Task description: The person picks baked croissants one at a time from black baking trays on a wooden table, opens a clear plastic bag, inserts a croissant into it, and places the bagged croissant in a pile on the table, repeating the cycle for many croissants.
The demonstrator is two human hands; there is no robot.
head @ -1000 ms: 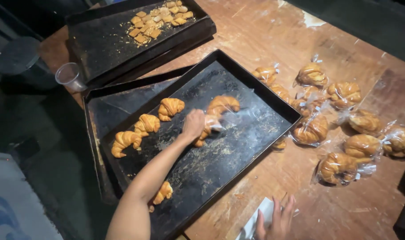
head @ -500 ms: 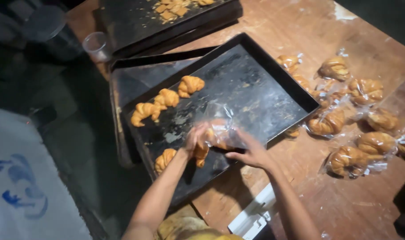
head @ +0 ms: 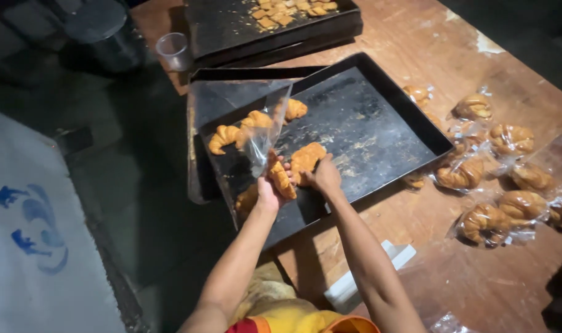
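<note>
My left hand [head: 270, 188] grips a golden croissant [head: 280, 178] together with the lower edge of a clear plastic bag [head: 244, 117] that stands up above it. My right hand [head: 323, 179] holds a second croissant [head: 308, 158] just to the right. Both hands hover over the near left part of a large black baking tray [head: 380, 129]. On the tray, behind the bag, lie several loose croissants [head: 224, 137]. Another croissant [head: 246, 198] lies on the tray under my left wrist.
Several bagged croissants [head: 509, 139] lie on the wooden table [head: 478, 283] to the right of the tray. A second black tray [head: 231, 24] with small pastry pieces stands at the back. A clear plastic cup [head: 175, 50] sits at the table's far left corner. A white flat object [head: 355, 280] lies near me.
The clear bag has been raised and spread open above my left hand. Both hands stay over the tray's near part, each now holding a croissant.
</note>
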